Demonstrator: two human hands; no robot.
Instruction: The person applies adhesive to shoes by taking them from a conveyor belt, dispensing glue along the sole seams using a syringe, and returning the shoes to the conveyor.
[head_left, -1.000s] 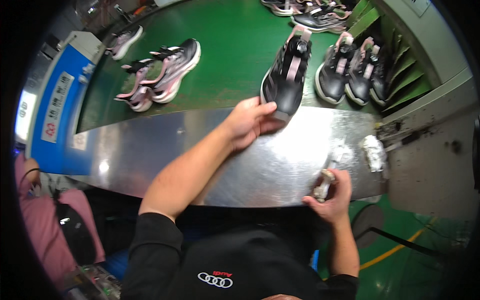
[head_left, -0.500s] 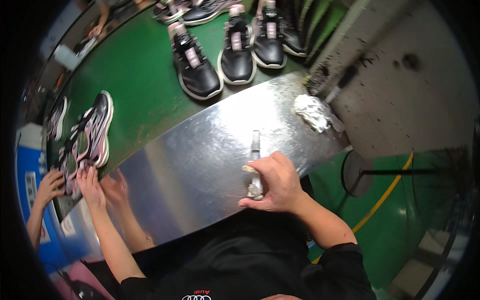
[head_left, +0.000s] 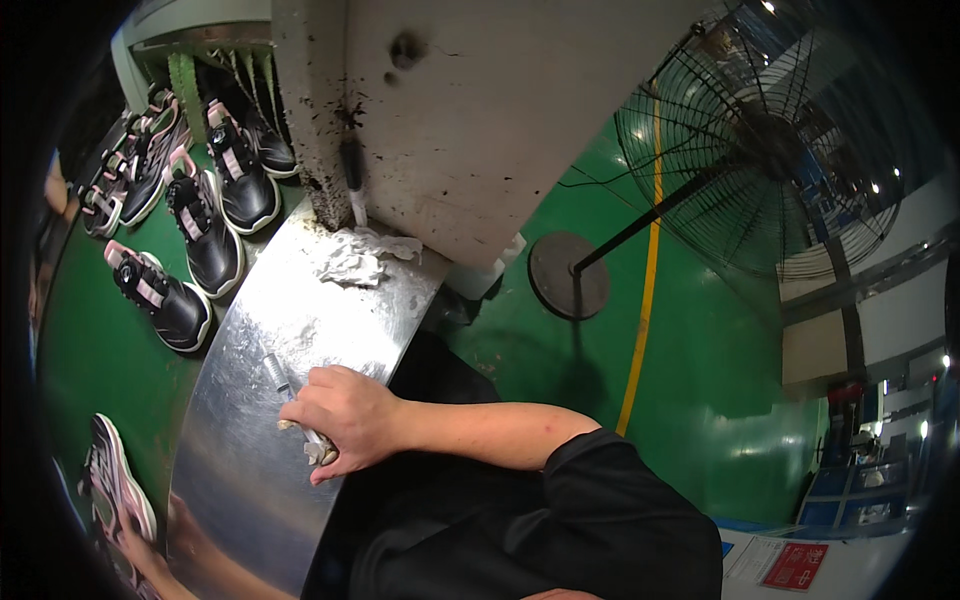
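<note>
My right hand point(head_left: 345, 418) is closed around a syringe point(head_left: 276, 374) above the metal tabletop point(head_left: 215, 470). The clear ridged end of the syringe sticks out past my index finger. Its other end, crusted with whitish residue, shows beside my thumb. At the lower left, my left hand point(head_left: 140, 552) grips a black, pink and white sneaker point(head_left: 125, 482) by its near part. Its fingers are partly hidden against the shoe.
Several black sneakers point(head_left: 212, 245) with pink straps stand on the green surface point(head_left: 75, 345). Crumpled white material point(head_left: 355, 255) and a dark-handled brush point(head_left: 352, 170) lie by a stained grey machine panel point(head_left: 480, 120). A pedestal fan point(head_left: 570, 275) stands on the floor at right.
The view has swung to the right, bringing the fan into sight and moving the shoes leftward. My right hand still holds the syringe; my left hand is still at the sneaker.
</note>
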